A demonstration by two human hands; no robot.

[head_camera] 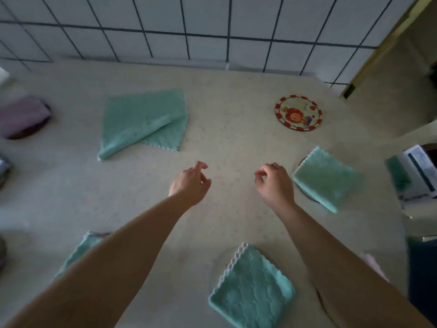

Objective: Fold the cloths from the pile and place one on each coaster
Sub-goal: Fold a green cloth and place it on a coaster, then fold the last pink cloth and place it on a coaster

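Both hands empty, fingers loosely curled: left hand [190, 183], right hand [274, 183]. Next we reach far-left for the unfolded cloth [144, 121], fold it, then fill the bare coaster [298, 113].

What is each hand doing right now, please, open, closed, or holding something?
Left hand: open, fingers loosely curled, holding nothing.
Right hand: open, fingers loosely curled, holding nothing.

left hand [190, 183] forward, fingers loosely curled, empty | right hand [274, 183] forward, fingertips pinched, empty
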